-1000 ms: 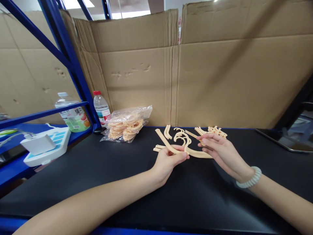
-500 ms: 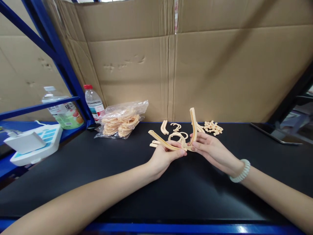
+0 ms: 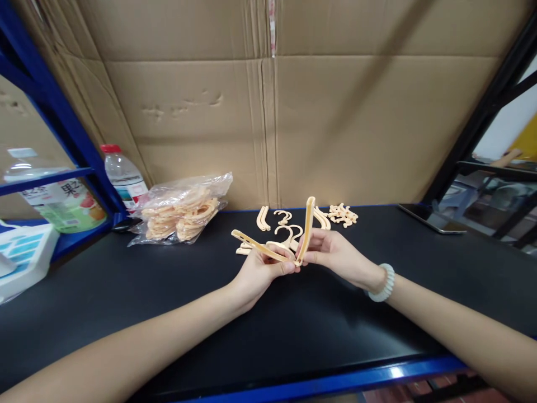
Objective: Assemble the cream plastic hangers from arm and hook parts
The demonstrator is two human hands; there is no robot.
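My left hand pinches a long cream plastic arm piece that points left and lies almost flat above the black table. An upright cream arm piece is gripped by my right hand, which wears a pale bead bracelet. The two pieces meet at their lower ends between my fingertips. Just behind my hands lie loose cream hook parts and a small heap of little cream parts.
A clear plastic bag of cream parts lies at the back left, with a red-capped water bottle beside it. A juice bottle and a white-blue device sit on the blue shelf. Cardboard walls the back. A tablet lies at the right.
My right hand has swung its piece from flat to upright and both hands have come closer together. The camera has tilted down and turned to the right.
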